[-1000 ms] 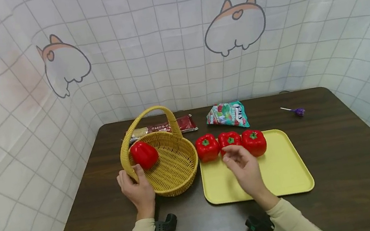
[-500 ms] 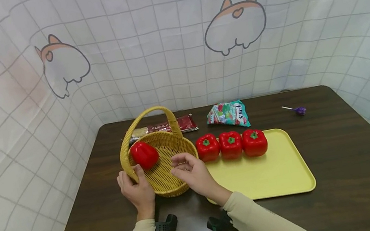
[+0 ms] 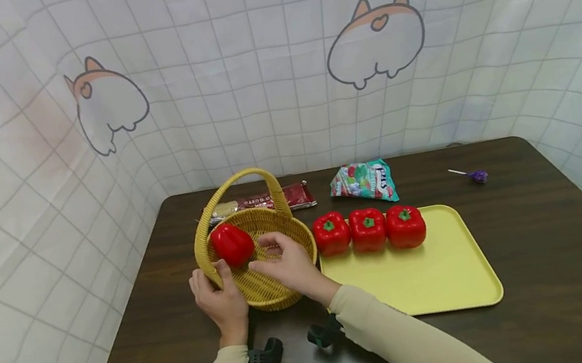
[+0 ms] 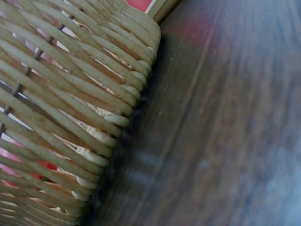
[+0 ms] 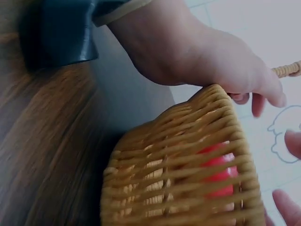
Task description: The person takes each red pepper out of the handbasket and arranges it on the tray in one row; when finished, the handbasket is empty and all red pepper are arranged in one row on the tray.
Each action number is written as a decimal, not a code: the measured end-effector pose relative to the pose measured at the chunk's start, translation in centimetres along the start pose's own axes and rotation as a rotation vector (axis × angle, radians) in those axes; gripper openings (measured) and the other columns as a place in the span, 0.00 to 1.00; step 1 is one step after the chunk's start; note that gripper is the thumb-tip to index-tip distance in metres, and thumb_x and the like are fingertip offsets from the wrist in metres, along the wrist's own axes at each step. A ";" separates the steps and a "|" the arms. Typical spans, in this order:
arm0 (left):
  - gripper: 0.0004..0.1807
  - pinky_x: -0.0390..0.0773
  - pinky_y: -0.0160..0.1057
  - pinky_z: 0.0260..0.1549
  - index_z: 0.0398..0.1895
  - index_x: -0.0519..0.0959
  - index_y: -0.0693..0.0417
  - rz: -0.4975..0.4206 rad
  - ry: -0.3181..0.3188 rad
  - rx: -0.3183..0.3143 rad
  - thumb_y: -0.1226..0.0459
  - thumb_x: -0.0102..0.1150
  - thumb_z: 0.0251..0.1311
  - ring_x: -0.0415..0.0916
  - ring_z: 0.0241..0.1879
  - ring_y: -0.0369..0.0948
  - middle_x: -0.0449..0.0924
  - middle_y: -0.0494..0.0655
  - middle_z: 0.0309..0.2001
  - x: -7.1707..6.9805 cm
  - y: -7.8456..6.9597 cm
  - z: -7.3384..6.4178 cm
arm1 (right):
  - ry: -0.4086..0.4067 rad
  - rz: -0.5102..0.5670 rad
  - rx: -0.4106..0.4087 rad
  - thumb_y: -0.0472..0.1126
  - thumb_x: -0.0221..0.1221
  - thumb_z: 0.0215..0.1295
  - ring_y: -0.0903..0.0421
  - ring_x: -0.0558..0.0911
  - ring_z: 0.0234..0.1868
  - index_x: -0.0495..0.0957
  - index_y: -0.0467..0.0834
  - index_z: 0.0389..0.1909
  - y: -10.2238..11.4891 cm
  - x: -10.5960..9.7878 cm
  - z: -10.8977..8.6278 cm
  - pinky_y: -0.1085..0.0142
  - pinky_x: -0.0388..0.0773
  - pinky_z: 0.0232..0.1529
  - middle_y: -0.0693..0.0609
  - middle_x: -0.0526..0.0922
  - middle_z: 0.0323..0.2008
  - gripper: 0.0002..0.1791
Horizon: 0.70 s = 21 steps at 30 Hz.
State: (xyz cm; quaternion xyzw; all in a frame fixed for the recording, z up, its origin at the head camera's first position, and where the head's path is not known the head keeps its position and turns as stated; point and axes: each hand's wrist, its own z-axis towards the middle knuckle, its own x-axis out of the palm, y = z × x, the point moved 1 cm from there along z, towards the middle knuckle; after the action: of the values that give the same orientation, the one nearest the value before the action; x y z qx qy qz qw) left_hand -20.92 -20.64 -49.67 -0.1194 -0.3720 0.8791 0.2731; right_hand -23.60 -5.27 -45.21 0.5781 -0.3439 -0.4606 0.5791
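Note:
A yellow wicker basket (image 3: 268, 286) with a tall hooped handle stands left of centre in the head view. My left hand (image 3: 222, 304) grips its left rim at the foot of the handle, thumb on the inner side. One red bell pepper (image 3: 233, 245) lies tilted inside, against the left wall. Over the basket is my right hand (image 3: 291, 269), thumb and fingers spread apart with nothing between them, pointing at the pepper. In the right wrist view, the pepper (image 5: 218, 174) shows through the weave. Basket wall (image 4: 70, 94) and tabletop fill the left wrist view.
Three red bell peppers (image 3: 368, 230) stand in a row along the back of a yellow tray (image 3: 431, 280). Behind lie a dark red packet (image 3: 298, 195), a teal candy bag (image 3: 364, 181) and a purple lollipop (image 3: 478, 176). A white gridded curtain (image 3: 273, 81) encloses the table.
My right hand has moved left from over the tray to above the basket, close to the pepper in it. My left hand keeps its hold on the basket.

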 end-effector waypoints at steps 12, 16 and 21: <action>0.08 0.54 0.37 0.34 0.29 0.73 0.64 0.009 0.019 -0.010 0.71 0.63 0.59 0.60 0.31 0.41 0.66 0.54 0.25 0.1 0.1 -0.1 | -0.083 -0.151 0.166 0.48 0.71 0.54 0.45 0.75 0.55 0.65 0.41 0.65 -0.2 2.0 2.9 0.53 0.76 0.52 0.42 0.70 0.61 0.40; 0.08 0.54 0.37 0.33 0.29 0.73 0.64 0.019 0.031 -0.021 0.70 0.63 0.60 0.60 0.31 0.40 0.66 0.53 0.24 0.1 0.1 -0.3 | -0.094 -0.235 0.191 0.48 0.72 0.53 0.46 0.73 0.56 0.62 0.40 0.67 -0.6 2.6 3.7 0.50 0.73 0.56 0.41 0.69 0.61 0.43; 0.06 0.55 0.36 0.33 0.32 0.75 0.64 0.006 0.034 -0.011 0.71 0.63 0.59 0.60 0.31 0.38 0.70 0.54 0.25 0.0 0.0 0.0 | -0.081 -0.272 0.201 0.49 0.72 0.52 0.44 0.72 0.60 0.61 0.40 0.68 -1.1 3.4 4.6 0.48 0.70 0.60 0.40 0.68 0.61 0.46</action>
State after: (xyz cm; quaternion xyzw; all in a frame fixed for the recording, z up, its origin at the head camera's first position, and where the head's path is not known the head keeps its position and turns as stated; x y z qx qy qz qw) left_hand -20.90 -20.67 -49.64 -0.1369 -0.3718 0.8757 0.2759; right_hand -26.89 -9.97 -46.29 0.6553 -0.3297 -0.5210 0.4365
